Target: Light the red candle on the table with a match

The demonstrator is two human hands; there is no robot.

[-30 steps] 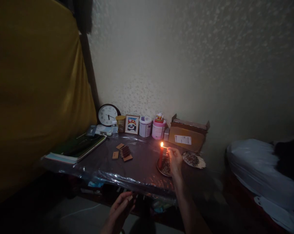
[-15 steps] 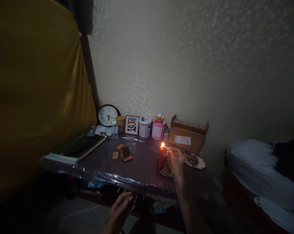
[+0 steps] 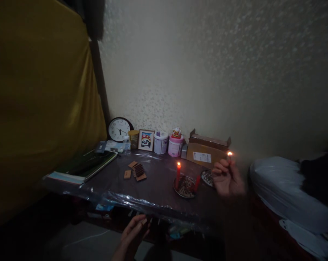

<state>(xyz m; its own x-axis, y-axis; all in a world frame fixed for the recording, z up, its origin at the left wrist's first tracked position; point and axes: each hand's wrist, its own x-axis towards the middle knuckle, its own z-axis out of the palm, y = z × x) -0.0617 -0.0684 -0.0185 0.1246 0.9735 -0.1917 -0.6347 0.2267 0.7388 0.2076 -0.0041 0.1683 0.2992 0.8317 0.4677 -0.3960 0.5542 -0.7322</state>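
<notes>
My right hand [image 3: 228, 179] is raised at the right, its fingers pinching a burning match [image 3: 229, 154]. Left of it, two red candles stand upright in a round dish [image 3: 184, 196] of dark grains: the left candle [image 3: 178, 175] is lit, and the right candle [image 3: 197, 183] shows no flame. Partly behind my right hand lies a second dish [image 3: 206, 177] of grains. Low in the view, in front of the table edge, my left hand [image 3: 132, 233] is closed around something small and too dark to make out.
Small brown matchbooks [image 3: 138, 172] lie mid-table. Along the wall stand a clock [image 3: 119, 129], a framed panda picture [image 3: 146, 140], two lidded tins [image 3: 161, 143] and a cardboard box [image 3: 199, 152]. A green book [image 3: 95, 163] lies left; a yellow curtain [image 3: 44, 108] hangs beside it.
My right hand has moved right and up, away from the left candle, with the burning match. The left candle still burns, and the right candle has come into view. My left hand has hardly moved.
</notes>
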